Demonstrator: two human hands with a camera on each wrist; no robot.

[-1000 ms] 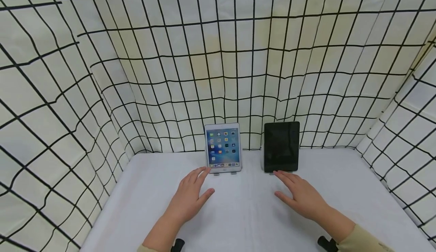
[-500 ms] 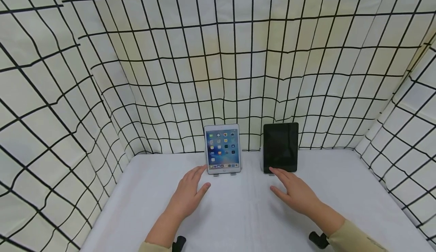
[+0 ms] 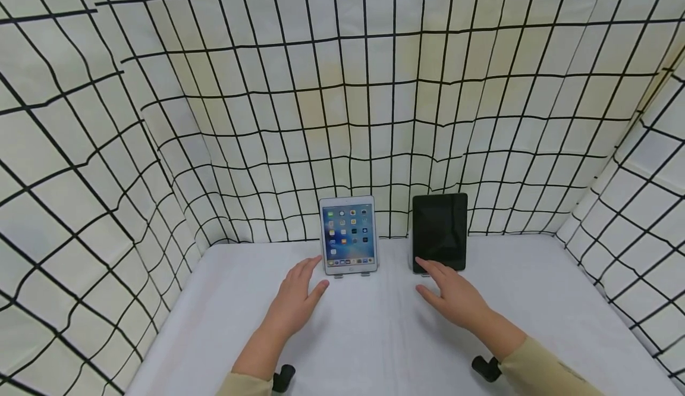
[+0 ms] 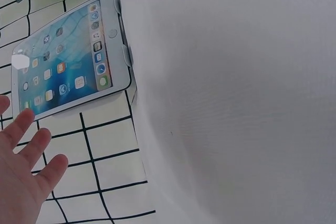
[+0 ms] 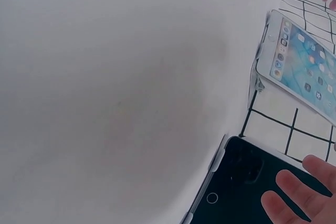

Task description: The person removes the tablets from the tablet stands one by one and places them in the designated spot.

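Left hand [image 3: 293, 304]: spread loosely, thumb held apart, gripping nothing; poised over the surface [image 3: 225, 292], just left of the lower left corner of the white tablet [image 3: 349, 235]; cannot tell whether touching its edge.
Right hand [image 3: 453, 295]: likewise spread, thumb apart, gripping nothing; reaches before the lower left corner of the black tablet [image 3: 440, 229], overlapping it in view; cannot tell whether touching.
White tablet: stands at the far side, left of the black one and apart from it; leans slightly back; lit in blue, with rows of icons and a round button below.
Black tablet: stands at the far right, also leaning back; dark and glossy, faintly reflecting.
Feet [image 3: 365, 273]: small and grey, at the lower edge of both tablets.
Surface: white, smooth.
Walls [image 3: 396, 140]: white with black grid lines, at left, far and right.
Sleeves [image 3: 543, 367]: beige, on both forearms.
Black cylinders [image 3: 285, 378]: short, one beside each wrist.
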